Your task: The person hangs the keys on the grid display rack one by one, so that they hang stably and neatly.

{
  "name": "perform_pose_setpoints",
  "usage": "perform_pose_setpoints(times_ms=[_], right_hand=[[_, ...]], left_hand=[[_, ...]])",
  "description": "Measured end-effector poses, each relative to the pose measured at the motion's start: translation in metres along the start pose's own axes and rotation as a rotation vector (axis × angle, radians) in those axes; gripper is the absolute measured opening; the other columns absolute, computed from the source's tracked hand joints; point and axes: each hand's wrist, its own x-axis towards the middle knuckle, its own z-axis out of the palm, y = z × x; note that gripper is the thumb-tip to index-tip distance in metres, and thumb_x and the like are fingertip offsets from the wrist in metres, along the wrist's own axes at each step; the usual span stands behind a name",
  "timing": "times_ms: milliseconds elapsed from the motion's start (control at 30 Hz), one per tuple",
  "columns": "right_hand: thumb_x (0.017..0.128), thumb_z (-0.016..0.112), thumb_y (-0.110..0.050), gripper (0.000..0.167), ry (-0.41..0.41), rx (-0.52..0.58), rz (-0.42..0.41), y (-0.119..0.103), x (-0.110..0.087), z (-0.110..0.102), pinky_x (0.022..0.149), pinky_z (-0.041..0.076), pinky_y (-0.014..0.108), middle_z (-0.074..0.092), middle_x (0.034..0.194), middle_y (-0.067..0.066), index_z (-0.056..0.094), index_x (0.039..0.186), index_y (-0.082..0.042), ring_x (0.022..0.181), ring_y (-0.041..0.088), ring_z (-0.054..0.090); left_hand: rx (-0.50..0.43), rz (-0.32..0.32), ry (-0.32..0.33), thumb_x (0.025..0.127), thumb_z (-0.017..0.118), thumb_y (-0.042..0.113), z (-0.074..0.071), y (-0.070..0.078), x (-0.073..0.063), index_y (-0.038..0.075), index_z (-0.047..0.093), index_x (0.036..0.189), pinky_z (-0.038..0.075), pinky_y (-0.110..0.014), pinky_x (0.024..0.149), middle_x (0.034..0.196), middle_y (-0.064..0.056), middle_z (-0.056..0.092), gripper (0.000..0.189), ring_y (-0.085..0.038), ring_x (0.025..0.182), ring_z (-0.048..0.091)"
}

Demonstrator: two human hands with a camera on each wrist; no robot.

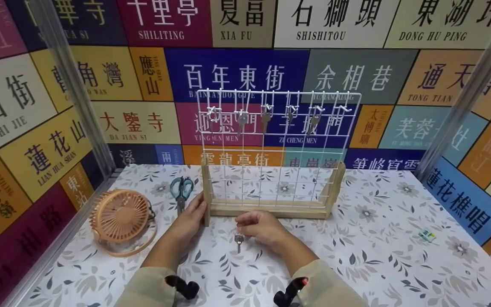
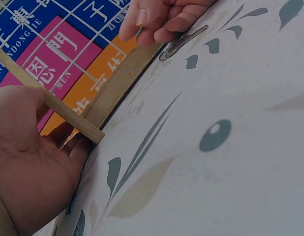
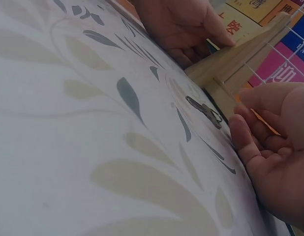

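A white wire grid rack (image 1: 271, 170) on a wooden base stands upright, with several keys (image 1: 266, 121) hanging from hooks near its top. My left hand (image 1: 190, 215) grips the rack's left wooden post, its thumb and fingers on either side in the left wrist view. A loose key (image 1: 239, 243) with a small ring lies on the table before the rack. My right hand (image 1: 264, 230) is beside it, fingers loosely bent. In the right wrist view, a small gap separates the fingertips from the key (image 3: 203, 110).
An orange desk fan (image 1: 122, 217) stands on the left, and scissors with teal handles (image 1: 181, 187) lie behind my left hand. A small green-and-white packet (image 1: 428, 235) is at the right. Sign-covered panels enclose the leaf-patterned table (image 1: 377, 256).
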Motion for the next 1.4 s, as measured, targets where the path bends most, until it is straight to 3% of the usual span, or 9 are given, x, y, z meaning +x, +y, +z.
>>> perform_pose_setpoints(times_ms=[200, 367, 567, 800, 1067, 1400], right_hand=[[0.086, 0.080, 0.002, 0.034, -0.051, -0.131, -0.065, 0.0020, 0.0019, 0.0006, 0.083, 0.057, 0.020, 0.078, 0.112, 0.017, 0.077, 0.120, 0.001, 0.094, 0.013, 0.069], [0.084, 0.082, 0.002, 0.035, -0.085, -0.226, -0.060, 0.0014, 0.0015, 0.0000, 0.076, 0.054, 0.020, 0.077, 0.109, 0.011, 0.078, 0.118, -0.003, 0.089, 0.013, 0.064], [0.084, 0.086, -0.002, 0.035, -0.096, -0.309, -0.058, -0.0001, 0.0006, 0.0002, 0.078, 0.054, 0.023, 0.076, 0.108, 0.005, 0.079, 0.118, -0.008, 0.089, 0.012, 0.064], [0.084, 0.086, -0.004, 0.031, -0.092, -0.350, -0.048, -0.0020, 0.0006, 0.0008, 0.076, 0.054, 0.024, 0.076, 0.100, 0.001, 0.082, 0.114, -0.011, 0.087, 0.012, 0.064], [0.087, 0.086, -0.007, 0.028, -0.134, -0.373, -0.086, -0.0021, 0.0010, 0.0005, 0.077, 0.053, 0.023, 0.076, 0.101, 0.003, 0.082, 0.114, -0.010, 0.089, 0.010, 0.063], [0.087, 0.085, -0.008, 0.022, -0.156, -0.359, -0.086, -0.0033, -0.0004, 0.0015, 0.071, 0.053, 0.020, 0.075, 0.093, 0.002, 0.084, 0.110, -0.008, 0.082, 0.008, 0.063]], left_hand=[[0.040, -0.007, 0.027, 0.112, 0.046, 0.054, 0.0002, 0.0011, -0.0016, 0.051, 0.029, 0.166, 0.012, -0.051, 0.137, 0.180, 0.004, 0.022, 0.056, -0.029, 0.168, 0.017], [0.049, -0.026, 0.030, 0.112, 0.046, 0.055, 0.0001, 0.0021, -0.0007, 0.053, 0.029, 0.165, 0.012, -0.051, 0.137, 0.181, 0.006, 0.021, 0.056, -0.028, 0.169, 0.016], [0.051, -0.044, 0.035, 0.112, 0.046, 0.054, -0.0004, 0.0011, 0.0013, 0.055, 0.030, 0.164, 0.011, -0.052, 0.137, 0.180, 0.009, 0.021, 0.054, -0.027, 0.169, 0.015], [0.040, -0.040, 0.026, 0.113, 0.045, 0.052, -0.0004, 0.0015, 0.0009, 0.053, 0.029, 0.165, 0.011, -0.052, 0.137, 0.181, 0.007, 0.021, 0.054, -0.028, 0.169, 0.015], [0.012, 0.018, -0.004, 0.114, 0.045, 0.050, 0.0009, -0.0014, -0.0005, 0.048, 0.028, 0.167, 0.016, -0.051, 0.136, 0.180, 0.000, 0.025, 0.056, -0.033, 0.167, 0.022], [0.003, 0.014, -0.004, 0.114, 0.045, 0.049, 0.0001, -0.0027, 0.0011, 0.048, 0.029, 0.167, 0.016, -0.050, 0.137, 0.180, 0.002, 0.024, 0.056, -0.032, 0.167, 0.021]])
